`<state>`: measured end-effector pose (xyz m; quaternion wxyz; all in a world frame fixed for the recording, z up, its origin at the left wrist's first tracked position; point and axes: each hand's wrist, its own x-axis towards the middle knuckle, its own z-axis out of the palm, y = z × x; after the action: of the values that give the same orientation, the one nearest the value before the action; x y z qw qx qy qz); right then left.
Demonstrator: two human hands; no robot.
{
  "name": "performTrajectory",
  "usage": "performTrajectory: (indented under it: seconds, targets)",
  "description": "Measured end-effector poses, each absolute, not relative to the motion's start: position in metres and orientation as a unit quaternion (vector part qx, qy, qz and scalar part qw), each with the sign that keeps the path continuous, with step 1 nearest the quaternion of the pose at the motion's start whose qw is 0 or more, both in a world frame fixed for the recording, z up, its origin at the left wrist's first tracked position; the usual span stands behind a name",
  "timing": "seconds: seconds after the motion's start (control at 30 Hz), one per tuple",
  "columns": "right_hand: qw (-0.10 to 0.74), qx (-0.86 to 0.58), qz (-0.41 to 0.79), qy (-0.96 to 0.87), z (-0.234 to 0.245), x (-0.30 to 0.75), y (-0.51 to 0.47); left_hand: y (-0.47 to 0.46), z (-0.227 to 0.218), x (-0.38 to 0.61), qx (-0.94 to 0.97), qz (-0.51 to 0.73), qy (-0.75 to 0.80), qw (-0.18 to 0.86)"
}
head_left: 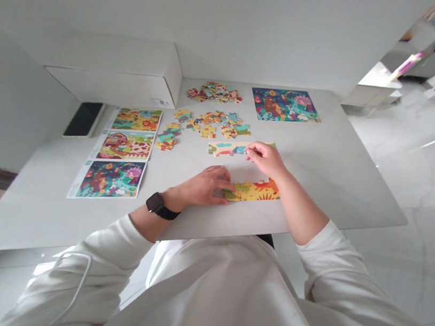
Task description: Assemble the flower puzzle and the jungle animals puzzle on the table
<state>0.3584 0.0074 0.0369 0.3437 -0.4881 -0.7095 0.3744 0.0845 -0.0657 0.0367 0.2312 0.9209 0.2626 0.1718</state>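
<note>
My left hand (207,185) lies on the white table (320,183) with fingers curled, pressing the left end of a joined yellow-and-orange puzzle strip (256,190). A black watch is on that wrist. My right hand (266,158) pinches the right end of a second joined strip (227,148) with blue and tan colours, a little farther from me. Loose puzzle pieces (210,123) lie scattered beyond both strips.
A further pile of pieces (214,92) and a finished puzzle (284,105) sit at the far side. A sheet with three reference pictures (119,153) lies left, beside a black phone (83,119) and a white box (121,71). The floor shows right.
</note>
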Motion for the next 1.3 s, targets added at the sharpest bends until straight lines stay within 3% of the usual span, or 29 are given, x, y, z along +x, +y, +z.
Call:
performTrajectory:
  seconds: [0.93, 1.3]
  targets:
    - [0.229, -0.474, 0.333, -0.782, 0.048, 0.354, -0.009, -0.069, 0.041, 0.083, 0.936, 0.168, 0.255, 0.177]
    - [0.027, -0.453, 0.336, -0.825, 0.072, 0.353, -0.021, -0.069, 0.036, 0.085, 0.935, 0.17, 0.263, 0.168]
